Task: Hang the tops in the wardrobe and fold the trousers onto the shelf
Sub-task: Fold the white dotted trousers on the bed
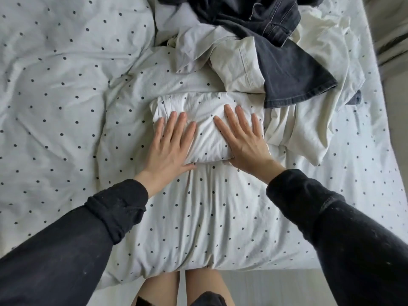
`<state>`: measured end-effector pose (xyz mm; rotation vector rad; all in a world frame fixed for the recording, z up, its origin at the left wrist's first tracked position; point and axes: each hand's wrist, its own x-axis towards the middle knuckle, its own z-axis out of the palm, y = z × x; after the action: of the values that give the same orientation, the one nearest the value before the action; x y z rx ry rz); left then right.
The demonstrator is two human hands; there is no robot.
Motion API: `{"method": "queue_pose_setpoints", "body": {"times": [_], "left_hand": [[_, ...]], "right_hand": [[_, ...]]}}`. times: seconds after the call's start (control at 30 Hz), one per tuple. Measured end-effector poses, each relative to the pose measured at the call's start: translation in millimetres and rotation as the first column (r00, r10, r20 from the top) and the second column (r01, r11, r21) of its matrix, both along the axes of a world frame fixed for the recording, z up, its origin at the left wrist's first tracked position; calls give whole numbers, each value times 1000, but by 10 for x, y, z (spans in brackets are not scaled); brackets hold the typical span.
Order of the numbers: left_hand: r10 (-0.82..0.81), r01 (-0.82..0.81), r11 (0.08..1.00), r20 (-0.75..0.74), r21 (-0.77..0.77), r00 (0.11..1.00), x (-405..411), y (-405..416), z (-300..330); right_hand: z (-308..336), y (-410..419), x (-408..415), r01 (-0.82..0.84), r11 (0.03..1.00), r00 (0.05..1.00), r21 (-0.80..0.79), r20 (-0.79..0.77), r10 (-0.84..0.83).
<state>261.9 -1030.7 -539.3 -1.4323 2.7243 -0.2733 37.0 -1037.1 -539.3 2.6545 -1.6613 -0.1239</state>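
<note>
A folded white garment (205, 120) lies as a neat rectangle on the dotted duvet (66, 96) in the middle of the bed. My left hand (170, 146) presses flat on its left half, fingers straight and spread. My right hand (242, 138) presses flat on its right half in the same way. Behind it lies a heap of clothes: dark grey jeans (284, 62) with one leg spread toward the folded garment, a cream garment (238, 67) under them, and a crumpled white top (309, 120) to the right.
The bed's near edge (242, 267) is just in front of my legs, with pale floor below. A grey surface (393, 62) runs along the bed's right side. The duvet's left part is rumpled.
</note>
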Motion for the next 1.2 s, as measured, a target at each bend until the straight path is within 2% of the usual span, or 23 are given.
{"method": "queue_pose_setpoints", "body": {"times": [0.17, 0.3, 0.4, 0.53, 0.67, 0.83, 0.97, 1.1, 1.2], "left_hand": [[-1, 16, 996, 170, -85, 985, 29, 56, -65], [-39, 61, 985, 138, -159, 990, 0, 30, -124], [-59, 76, 984, 113, -159, 992, 16, -17, -110], [-2, 11, 992, 76, -127, 997, -82, 100, -83], [63, -60, 994, 27, -91, 998, -81, 166, -154], [-32, 26, 995, -58, -97, 998, -31, 108, -18], [-153, 143, 986, -117, -90, 981, 56, 386, 322], [-298, 289, 954, -154, -79, 942, -35, 702, 613], [-444, 434, 896, -186, -94, 877, -297, 893, 869]], "right_hand": [[62, 211, 3, 18, 1000, 1000, 24, -5, -18], [-37, 325, 83, 121, 993, 992, -6, -42, -121], [-74, 286, 80, 114, 993, 993, -38, -14, -115], [-68, 202, 30, 102, 981, 995, -165, 3, -103], [-129, 225, 146, 132, 972, 991, -195, 36, -127], [71, 407, 265, 243, 954, 969, -175, 83, -231], [398, 959, 374, 364, 925, 930, -113, 94, -354], [716, 1594, 389, 520, 845, 854, -123, 77, -514], [1056, 2096, 285, 649, 745, 758, -156, 43, -651]]}}
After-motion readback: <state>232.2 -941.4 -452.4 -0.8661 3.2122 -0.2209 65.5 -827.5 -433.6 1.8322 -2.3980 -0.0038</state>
